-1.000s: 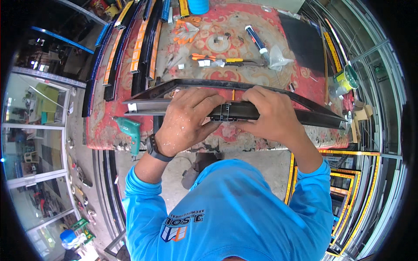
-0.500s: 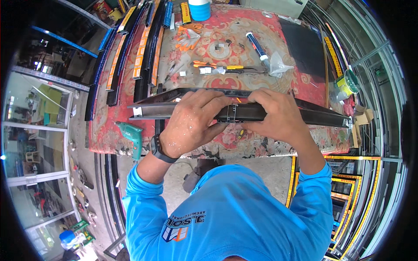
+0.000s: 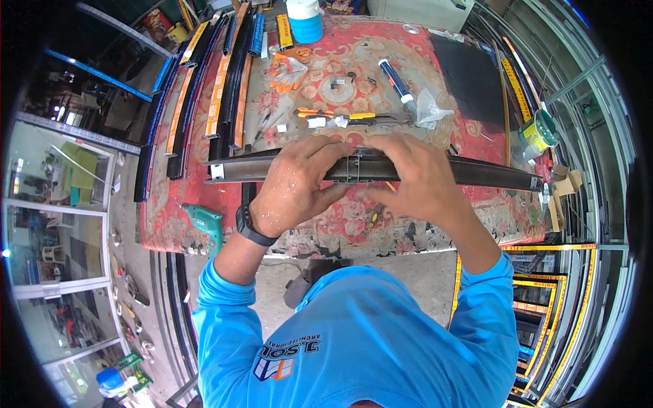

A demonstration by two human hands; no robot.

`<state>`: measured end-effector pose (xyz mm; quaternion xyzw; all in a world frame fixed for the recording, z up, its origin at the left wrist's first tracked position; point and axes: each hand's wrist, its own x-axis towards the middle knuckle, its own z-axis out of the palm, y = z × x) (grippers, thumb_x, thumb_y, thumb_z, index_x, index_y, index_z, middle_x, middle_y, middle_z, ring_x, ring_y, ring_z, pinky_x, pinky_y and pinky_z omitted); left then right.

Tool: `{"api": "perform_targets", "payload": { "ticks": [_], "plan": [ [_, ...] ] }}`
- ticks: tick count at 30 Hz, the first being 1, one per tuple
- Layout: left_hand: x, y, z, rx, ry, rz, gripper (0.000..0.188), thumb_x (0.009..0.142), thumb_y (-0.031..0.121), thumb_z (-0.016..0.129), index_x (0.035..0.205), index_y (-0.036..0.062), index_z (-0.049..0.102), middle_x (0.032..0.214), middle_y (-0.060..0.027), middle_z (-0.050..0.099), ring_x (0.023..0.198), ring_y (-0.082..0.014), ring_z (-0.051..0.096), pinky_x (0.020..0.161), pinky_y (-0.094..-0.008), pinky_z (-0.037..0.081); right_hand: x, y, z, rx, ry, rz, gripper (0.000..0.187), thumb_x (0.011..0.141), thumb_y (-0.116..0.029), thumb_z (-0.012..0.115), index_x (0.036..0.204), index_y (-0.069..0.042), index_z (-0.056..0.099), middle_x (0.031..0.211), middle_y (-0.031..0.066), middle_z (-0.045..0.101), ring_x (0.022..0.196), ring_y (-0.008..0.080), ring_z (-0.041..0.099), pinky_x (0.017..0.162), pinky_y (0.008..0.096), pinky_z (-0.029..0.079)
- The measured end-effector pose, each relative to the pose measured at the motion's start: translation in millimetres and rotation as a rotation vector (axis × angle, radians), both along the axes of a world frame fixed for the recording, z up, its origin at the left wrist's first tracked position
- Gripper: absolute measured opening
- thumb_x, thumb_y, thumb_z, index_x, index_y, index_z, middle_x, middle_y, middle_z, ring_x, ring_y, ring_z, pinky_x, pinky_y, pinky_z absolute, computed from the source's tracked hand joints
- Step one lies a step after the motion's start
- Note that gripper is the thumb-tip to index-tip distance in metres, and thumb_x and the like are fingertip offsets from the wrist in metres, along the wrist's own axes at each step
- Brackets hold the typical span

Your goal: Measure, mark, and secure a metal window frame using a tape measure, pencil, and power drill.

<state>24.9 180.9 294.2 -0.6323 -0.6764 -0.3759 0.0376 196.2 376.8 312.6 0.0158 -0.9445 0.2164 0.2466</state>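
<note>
A long dark metal profile (image 3: pixel 486 171) lies crosswise in front of me, above the near part of the table. A join with small bright metal edges (image 3: pixel 354 168) shows midway along it, between my hands. My left hand (image 3: pixel 294 185) is closed round the profile just left of that join, fingers over the far edge and thumb below. My right hand (image 3: pixel 427 180) grips it on the other side, its fingers curled over the far edge. The right thumb hangs lower, slightly blurred, beside the near edge. A small orange thing shows next to it, too little to name.
A green power drill (image 3: pixel 205 223) lies at the near left of the carpet-covered table (image 3: pixel 367 238). Beyond the profile are cutters (image 3: pixel 333 115), a sealant tube (image 3: pixel 396 80), orange gloves (image 3: pixel 291 68) and a blue jug (image 3: pixel 304 24). Long profiles (image 3: pixel 228 81) line the left side.
The profile has tilted, so the rear bar and the gap behind it no longer show. My right thumb has come away from the near face. The left hand keeps its grip.
</note>
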Motion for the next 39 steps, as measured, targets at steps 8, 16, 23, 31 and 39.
{"api": "perform_targets", "payload": {
  "ticks": [8,16,23,31,39],
  "plan": [
    [2,-7,2,-0.052,-0.01,-0.018,0.065,0.071,0.006,0.096,0.132,0.0057,0.073,0.127,-0.0161,0.075,0.114,-0.0401,0.072,0.097,-0.0498,0.06,-5,-3,-15,-0.05,0.027,0.068,0.069,0.069,-0.021,0.103,0.128,-0.009,0.07,0.117,0.0132,0.077,0.105,0.0362,0.077,0.086,0.0479,0.063],
    [-15,-5,13,-0.112,-0.032,-0.093,0.068,0.071,0.005,0.094,0.136,0.0042,0.071,0.131,-0.0176,0.073,0.115,-0.0409,0.072,0.099,-0.0501,0.06,-13,2,-5,-0.02,0.018,0.046,0.059,0.072,-0.028,0.099,0.121,-0.011,0.073,0.115,0.0063,0.075,0.101,0.0313,0.077,0.084,0.0453,0.063],
    [-25,1,11,-0.108,-0.051,-0.132,0.069,0.069,0.003,0.093,0.135,0.0034,0.071,0.129,-0.0178,0.074,0.111,-0.0397,0.074,0.093,-0.0475,0.063,-16,2,-1,-0.053,-0.011,0.008,0.056,0.068,-0.027,0.1,0.116,-0.011,0.075,0.112,0.0058,0.077,0.1,0.0303,0.077,0.083,0.045,0.063],
    [-20,-3,13,-0.141,-0.091,-0.137,0.07,0.067,0.002,0.094,0.133,0.0025,0.072,0.128,-0.0179,0.075,0.108,-0.0388,0.075,0.091,-0.0471,0.063,-13,1,-5,-0.082,-0.042,0.031,0.057,0.068,-0.031,0.1,0.116,-0.013,0.076,0.113,0.0032,0.077,0.098,0.0289,0.076,0.08,0.0435,0.063],
    [-15,-15,16,-0.168,-0.112,-0.122,0.065,0.071,0.01,0.093,0.132,0.0001,0.072,0.123,-0.0172,0.076,0.102,-0.0354,0.076,0.084,-0.0452,0.063,-6,-2,-6,-0.072,-0.083,0.077,0.057,0.07,-0.033,0.098,0.119,-0.015,0.076,0.115,0.0004,0.076,0.096,0.0239,0.074,0.076,0.0382,0.062]
  ]
}}
